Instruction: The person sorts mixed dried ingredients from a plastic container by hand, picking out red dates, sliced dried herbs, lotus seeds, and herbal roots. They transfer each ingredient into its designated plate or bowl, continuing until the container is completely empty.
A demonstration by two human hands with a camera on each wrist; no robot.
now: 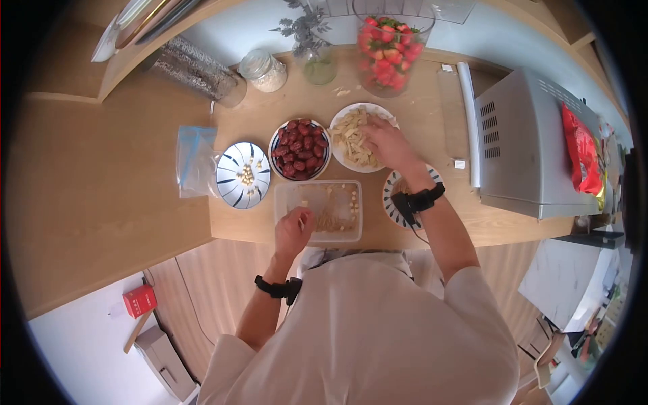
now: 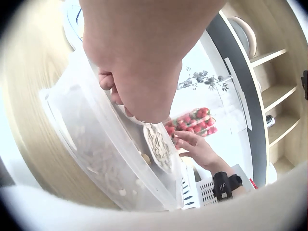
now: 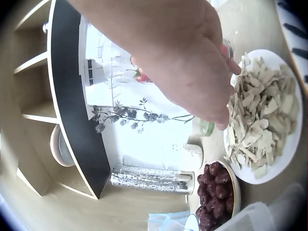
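My left hand hovers over the left front corner of a clear plastic container, its fingers curled, with a pale sliver showing between thumb and fingers in the head view. Thin dried slices and small pale kernels lie inside that container. My right hand reaches over a white plate heaped with pale dried slices. Its fingertips are at the edge of the heap, and the left wrist view shows the fingers apart and loosely bent. Red dates fill a bowl left of the plate.
A striped bowl with kernels stands left, beside a zip bag. A patterned plate lies under my right forearm. Behind are a jar, a vase and a container of strawberries. A grey appliance stands right.
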